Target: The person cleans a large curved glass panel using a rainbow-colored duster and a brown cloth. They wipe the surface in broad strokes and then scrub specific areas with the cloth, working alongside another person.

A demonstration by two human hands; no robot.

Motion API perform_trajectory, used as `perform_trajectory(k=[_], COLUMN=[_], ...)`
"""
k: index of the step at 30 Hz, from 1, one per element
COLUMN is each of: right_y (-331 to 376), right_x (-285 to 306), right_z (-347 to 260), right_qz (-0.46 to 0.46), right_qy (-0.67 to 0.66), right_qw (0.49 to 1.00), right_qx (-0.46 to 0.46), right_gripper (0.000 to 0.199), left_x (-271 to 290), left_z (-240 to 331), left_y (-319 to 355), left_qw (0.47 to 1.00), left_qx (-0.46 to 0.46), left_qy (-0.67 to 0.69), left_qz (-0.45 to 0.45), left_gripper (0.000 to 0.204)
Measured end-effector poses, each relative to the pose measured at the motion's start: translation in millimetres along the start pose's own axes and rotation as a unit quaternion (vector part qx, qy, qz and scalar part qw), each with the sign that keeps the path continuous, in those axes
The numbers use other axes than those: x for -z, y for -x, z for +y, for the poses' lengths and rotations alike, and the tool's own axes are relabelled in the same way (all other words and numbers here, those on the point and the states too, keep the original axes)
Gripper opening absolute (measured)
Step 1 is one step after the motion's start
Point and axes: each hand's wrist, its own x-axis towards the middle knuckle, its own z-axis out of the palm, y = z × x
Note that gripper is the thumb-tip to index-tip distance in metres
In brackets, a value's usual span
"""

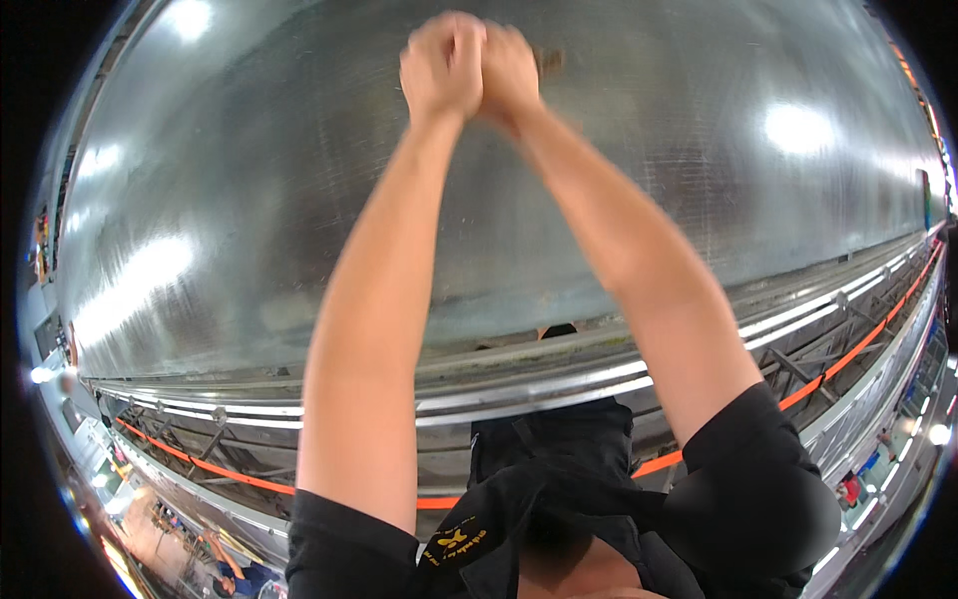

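Note:
My left hand [442, 68] and my right hand [511, 70] are side by side and touching, both arms stretched out over a wide, shiny grey sheet-like surface [559, 220]. The fingers of both hands are curled closed. What they hold, if anything, is hidden and slightly blurred. Just right of my right hand is a small brownish patch [550, 62]; I cannot tell if it is a thing or a reflection. The surface shows fine scratches and mirrors the lamps overhead.
Along the near edge of the surface run bright metal rails [539, 395]. An orange strip [225, 469] passes below them, with metal struts between. A person [242, 577] is at the lower left, and someone in red [848, 489] is far off at the right.

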Motion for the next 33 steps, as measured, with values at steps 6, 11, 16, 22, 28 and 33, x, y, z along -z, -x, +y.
perform_trajectory(k=[6,11,16,22,28,33], right_y=[196,212,48,-166,-186,-62], right_x=[37,44,-6,-48,-74,-49], right_z=[-103,-117,-72,-22,-28,-71], right_qz=[0.015,0.017,0.062,-0.032,0.056,0.036], right_qy=[-0.068,-0.174,-0.148,-0.075,-0.045,-0.053], right_qw=[0.997,0.979,0.984,0.996,0.997,0.998], right_qx=[0.033,0.104,0.078,0.019,0.038,0.015], right_gripper=[0.014,0.016,0.024,0.037,0.043,0.035], left_x=[79,98,70,45,52,84], left_z=[39,41,-14,-74,-81,-47], left_y=[205,237,65,-151,-182,-44], left_qw=[0.998,0.997,0.998,1.0,0.994,0.998], left_qx=[-0.038,-0.03,-0.026,-0.025,-0.041,0.044], left_qy=[-0.045,-0.07,-0.056,-0.006,-0.078,-0.036], left_qz=[-0.017,-0.006,0.02,0.012,0.064,-0.01], left_gripper=[0.016,0.007,0.023,0.034,0.038,0.03])
